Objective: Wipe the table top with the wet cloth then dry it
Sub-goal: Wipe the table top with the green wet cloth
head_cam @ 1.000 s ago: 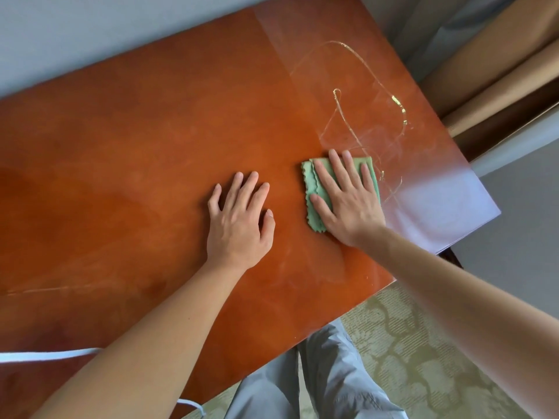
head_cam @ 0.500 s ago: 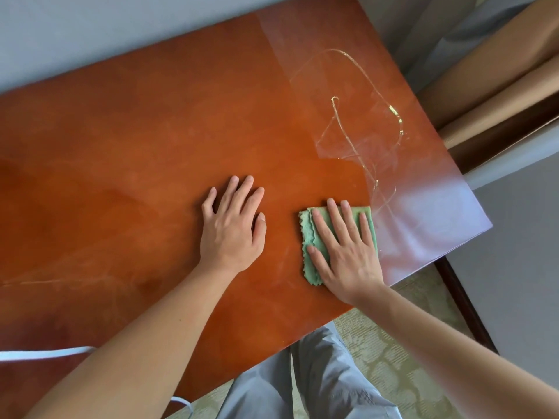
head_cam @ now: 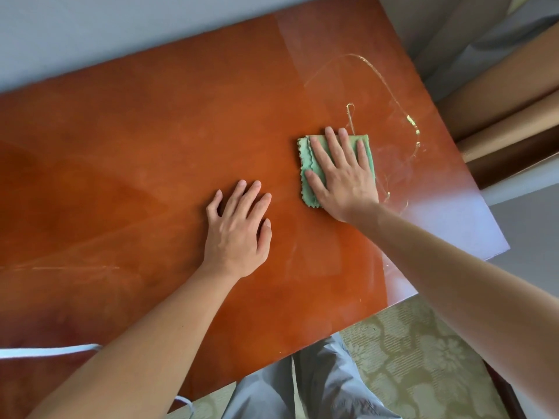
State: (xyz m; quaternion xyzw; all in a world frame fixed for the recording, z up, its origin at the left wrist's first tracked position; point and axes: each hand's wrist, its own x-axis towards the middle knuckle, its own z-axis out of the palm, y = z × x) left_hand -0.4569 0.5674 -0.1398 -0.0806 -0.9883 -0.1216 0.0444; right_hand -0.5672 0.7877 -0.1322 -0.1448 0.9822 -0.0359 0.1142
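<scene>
Under your right hand (head_cam: 343,176), green cloth (head_cam: 307,170) pressed flat on the bench (head_cam: 136,146) with straight fingers, no grip closed round it, wet streaks (head_cam: 402,116) just beyond, your left hand (head_cam: 239,228) nearer you, open, palm down on bare wood.

A pale grey wall (head_cam: 90,40) is seen beyond the far edge of the furniture. A green carpet (head_cam: 423,358) patterned with pale flowers is laid over the floor. Tan curtains (head_cam: 499,86) are hung at the right, and daylight is cast from that side.
</scene>
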